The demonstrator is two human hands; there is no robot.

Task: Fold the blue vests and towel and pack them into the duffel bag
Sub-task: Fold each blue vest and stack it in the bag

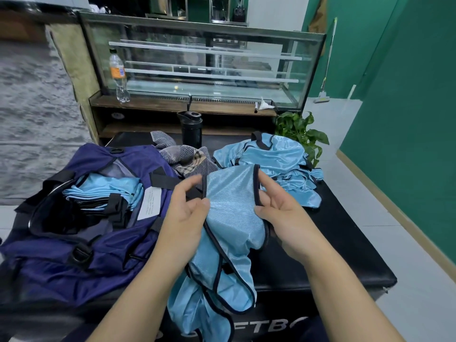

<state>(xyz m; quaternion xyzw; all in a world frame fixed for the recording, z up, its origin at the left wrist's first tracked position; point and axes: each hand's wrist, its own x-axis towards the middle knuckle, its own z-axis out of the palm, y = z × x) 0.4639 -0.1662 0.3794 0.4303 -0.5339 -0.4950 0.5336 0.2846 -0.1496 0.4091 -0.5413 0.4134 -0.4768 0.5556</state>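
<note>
A blue vest [232,218] is held up over the black padded box [345,243], stretched between both hands. Its dark-trimmed left edge is pinched between thumb and fingers of the left hand [187,213]; the right edge is gripped by the curled fingers of the right hand [281,213]. More vests [276,156] are piled behind, a striped towel [187,156] beside them, and folded vests [108,191] are seen inside the open duffel bag [74,243].

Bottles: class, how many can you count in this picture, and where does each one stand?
2. A clear plastic bottle with an orange label stands on the wooden shelf by the glass case. A black bottle stands behind the towel. Others may be hidden.
</note>
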